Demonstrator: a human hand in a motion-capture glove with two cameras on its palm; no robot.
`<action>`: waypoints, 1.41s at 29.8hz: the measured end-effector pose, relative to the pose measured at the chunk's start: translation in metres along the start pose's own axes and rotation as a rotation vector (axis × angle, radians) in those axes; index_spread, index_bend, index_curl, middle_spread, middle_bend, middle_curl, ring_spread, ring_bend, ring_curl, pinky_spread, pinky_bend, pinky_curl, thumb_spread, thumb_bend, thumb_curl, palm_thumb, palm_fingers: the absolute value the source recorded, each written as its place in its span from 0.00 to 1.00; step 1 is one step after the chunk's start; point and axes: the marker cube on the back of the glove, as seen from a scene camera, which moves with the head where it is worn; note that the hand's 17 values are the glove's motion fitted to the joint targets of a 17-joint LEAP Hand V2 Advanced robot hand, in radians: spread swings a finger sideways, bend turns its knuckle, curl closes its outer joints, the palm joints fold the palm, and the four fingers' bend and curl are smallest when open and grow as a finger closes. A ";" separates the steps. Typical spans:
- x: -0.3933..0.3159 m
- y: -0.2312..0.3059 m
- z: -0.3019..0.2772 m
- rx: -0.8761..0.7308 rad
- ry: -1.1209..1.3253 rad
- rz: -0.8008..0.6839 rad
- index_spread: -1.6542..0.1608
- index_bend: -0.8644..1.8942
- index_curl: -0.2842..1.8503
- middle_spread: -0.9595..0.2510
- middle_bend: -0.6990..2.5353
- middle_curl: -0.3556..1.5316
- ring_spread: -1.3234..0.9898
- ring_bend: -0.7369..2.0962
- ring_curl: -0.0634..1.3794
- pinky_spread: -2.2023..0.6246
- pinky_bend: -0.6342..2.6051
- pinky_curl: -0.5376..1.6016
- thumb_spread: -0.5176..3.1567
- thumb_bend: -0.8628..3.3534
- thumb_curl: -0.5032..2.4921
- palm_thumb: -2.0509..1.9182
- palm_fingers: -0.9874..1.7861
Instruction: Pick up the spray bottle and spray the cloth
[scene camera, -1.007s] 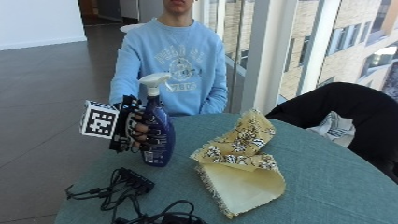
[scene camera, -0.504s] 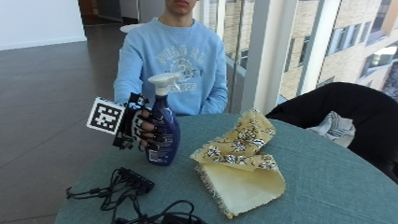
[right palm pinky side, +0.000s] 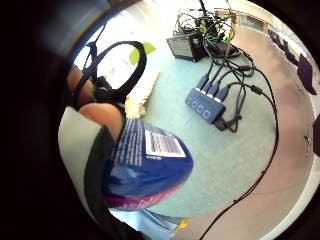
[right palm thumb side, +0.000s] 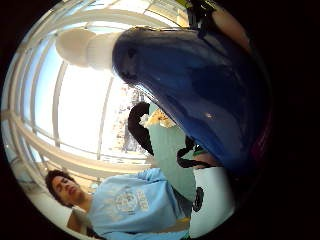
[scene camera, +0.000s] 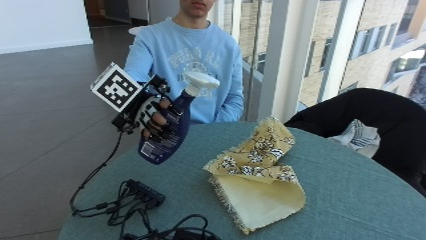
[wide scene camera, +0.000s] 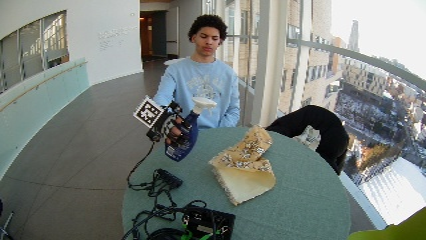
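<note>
Now the gloved right hand (scene camera: 154, 116) grips the blue spray bottle (scene camera: 168, 131) round its body, holding it tilted in the air above the tabletop (scene camera: 346, 190), white nozzle toward the yellow patterned cloth (scene camera: 256, 175) lying crumpled nearby.

Spray bottle (wide scene camera: 183, 137) in hand (wide scene camera: 172, 131)

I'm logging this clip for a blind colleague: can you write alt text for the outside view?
A person's gloved right hand grips a blue spray bottle lifted clear of a round green table, tilted with its white nozzle pointing toward a crumpled yellow patterned cloth lying on the table. A black cable hub lies nearer the table's front edge.
</note>
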 end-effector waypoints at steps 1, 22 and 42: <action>-0.003 -0.002 -0.001 -0.005 0.018 0.013 0.71 0.33 0.20 0.70 0.32 0.42 0.54 0.45 0.31 0.81 0.32 0.43 0.36 0.20 0.32 0.75 0.70; -0.017 -0.031 0.027 -0.221 0.336 0.069 0.71 0.33 0.19 0.71 0.32 0.43 0.54 0.46 0.31 0.79 0.33 0.43 0.35 0.20 0.34 0.75 0.71; -0.019 -0.028 0.030 -0.245 0.464 0.042 0.72 0.33 0.19 0.71 0.32 0.43 0.55 0.46 0.32 0.78 0.34 0.43 0.35 0.20 0.34 0.75 0.72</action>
